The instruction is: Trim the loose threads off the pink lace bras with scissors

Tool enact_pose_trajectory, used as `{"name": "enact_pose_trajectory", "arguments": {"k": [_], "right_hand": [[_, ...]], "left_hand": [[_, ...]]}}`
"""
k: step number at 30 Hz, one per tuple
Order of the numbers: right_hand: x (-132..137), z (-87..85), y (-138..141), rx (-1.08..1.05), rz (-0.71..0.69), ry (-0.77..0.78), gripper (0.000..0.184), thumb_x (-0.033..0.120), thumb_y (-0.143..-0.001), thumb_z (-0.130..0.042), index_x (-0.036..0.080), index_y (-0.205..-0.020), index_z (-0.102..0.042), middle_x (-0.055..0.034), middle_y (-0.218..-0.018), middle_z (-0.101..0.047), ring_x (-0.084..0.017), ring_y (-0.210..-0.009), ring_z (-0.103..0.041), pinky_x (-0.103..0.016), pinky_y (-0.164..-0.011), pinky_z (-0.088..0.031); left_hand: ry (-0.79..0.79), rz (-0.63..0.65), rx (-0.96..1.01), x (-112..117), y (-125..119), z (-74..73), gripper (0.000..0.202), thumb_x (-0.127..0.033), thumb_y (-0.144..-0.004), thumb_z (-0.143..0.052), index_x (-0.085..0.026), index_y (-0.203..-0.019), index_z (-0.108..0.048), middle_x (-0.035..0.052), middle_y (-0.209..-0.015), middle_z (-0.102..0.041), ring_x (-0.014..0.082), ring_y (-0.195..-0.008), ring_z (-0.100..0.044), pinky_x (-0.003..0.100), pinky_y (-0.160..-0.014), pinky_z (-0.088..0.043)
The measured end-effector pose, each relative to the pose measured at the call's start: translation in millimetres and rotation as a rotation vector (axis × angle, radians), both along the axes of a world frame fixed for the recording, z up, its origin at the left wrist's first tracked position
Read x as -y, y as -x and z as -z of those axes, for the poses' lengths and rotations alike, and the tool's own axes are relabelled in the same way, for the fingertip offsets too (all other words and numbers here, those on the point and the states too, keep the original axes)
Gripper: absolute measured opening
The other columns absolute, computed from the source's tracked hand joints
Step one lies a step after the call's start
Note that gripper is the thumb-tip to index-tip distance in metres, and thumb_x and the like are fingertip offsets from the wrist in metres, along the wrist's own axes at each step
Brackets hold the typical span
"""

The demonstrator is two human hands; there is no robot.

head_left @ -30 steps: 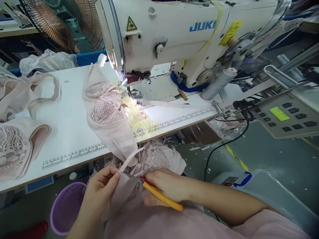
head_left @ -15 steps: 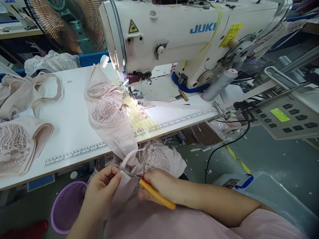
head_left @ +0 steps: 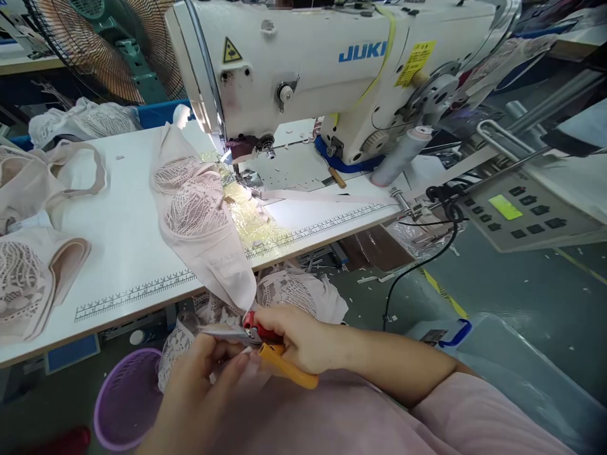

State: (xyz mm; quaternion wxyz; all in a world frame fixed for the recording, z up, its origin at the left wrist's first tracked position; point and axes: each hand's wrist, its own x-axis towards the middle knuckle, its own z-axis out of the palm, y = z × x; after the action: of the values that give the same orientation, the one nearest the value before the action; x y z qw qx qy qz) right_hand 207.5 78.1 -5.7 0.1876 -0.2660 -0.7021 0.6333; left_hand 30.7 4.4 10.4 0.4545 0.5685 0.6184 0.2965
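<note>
My right hand (head_left: 303,338) is wrapped around scissors (head_left: 290,369) with yellow and red handles, their blades pointing left. Closed in a pinch close beside the blades, my left hand (head_left: 208,382) has a bit of pale pink fabric (head_left: 247,351) at its fingertips; the blades and fingers partly hide it. A pale pink lace bra (head_left: 196,218) lies on the white table beside the machine needle, its lower end hanging over the front edge just above the scissors. More lace bras (head_left: 294,291) are bunched below the edge, behind my hands.
A white JUKI sewing machine (head_left: 313,69) stands on the table (head_left: 123,221). More bras (head_left: 28,272) lie at the left. A purple basket (head_left: 128,398) is below, a clear plastic bin (head_left: 512,366) at lower right. A control panel (head_left: 521,208) juts out at right; a fan (head_left: 114,44) stands behind.
The scissors have turned, and their blades now lie over my left fingers. My left hand has shifted right and down. The pale strip looped above the blades no longer shows. The view has shifted slightly.
</note>
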Motion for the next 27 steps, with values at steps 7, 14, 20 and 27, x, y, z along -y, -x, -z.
{"name": "enact_pose_trajectory", "arguments": {"k": [7,14,20,27], "right_hand": [[-10,-23.8,-47,0.072,0.092,-0.336,0.024,0.022,-0.071,-0.054,0.02,-0.063,-0.031,0.0048,-0.06,-0.037,-0.008,-0.053,-0.029,-0.021,-0.048,-0.028],[-19,-24.7,-86,0.297,0.236,-0.536,0.027,0.024,-0.078,-0.049,0.021,-0.063,-0.026,0.0044,-0.059,-0.032,-0.01,-0.052,-0.026,-0.022,-0.048,-0.025],[-21,-17.0,-74,0.39,0.427,-0.577,0.028,0.032,-0.079,-0.055,0.021,-0.065,-0.034,0.0025,-0.06,-0.039,-0.011,-0.053,-0.034,-0.023,-0.049,-0.028],[-10,-17.8,-15,0.339,-0.126,-0.391,0.018,0.017,-0.065,-0.066,0.017,-0.068,-0.048,0.0009,-0.068,-0.053,-0.011,-0.058,-0.043,-0.021,-0.051,-0.033]], "left_hand": [[-0.281,0.281,-0.52,-1,30,7.4,0.017,-0.028,-0.086,-0.046,-0.026,-0.093,-0.062,0.0023,-0.084,-0.07,0.0207,-0.075,-0.066,0.027,-0.063,-0.05],[-0.301,0.331,-0.609,-7,45,7.9,0.016,-0.031,-0.087,-0.046,-0.025,-0.084,-0.061,0.0008,-0.077,-0.068,0.0198,-0.072,-0.063,0.027,-0.061,-0.046],[-0.316,0.426,-0.562,-16,24,-4.9,0.022,-0.031,-0.089,-0.042,-0.024,-0.079,-0.06,0.0018,-0.073,-0.066,0.0202,-0.069,-0.061,0.028,-0.061,-0.045],[-0.573,0.598,-0.694,-27,3,-11.8,0.024,-0.017,-0.085,-0.038,-0.022,-0.079,-0.06,0.0011,-0.069,-0.067,0.0186,-0.059,-0.061,0.036,-0.072,-0.046]]}}
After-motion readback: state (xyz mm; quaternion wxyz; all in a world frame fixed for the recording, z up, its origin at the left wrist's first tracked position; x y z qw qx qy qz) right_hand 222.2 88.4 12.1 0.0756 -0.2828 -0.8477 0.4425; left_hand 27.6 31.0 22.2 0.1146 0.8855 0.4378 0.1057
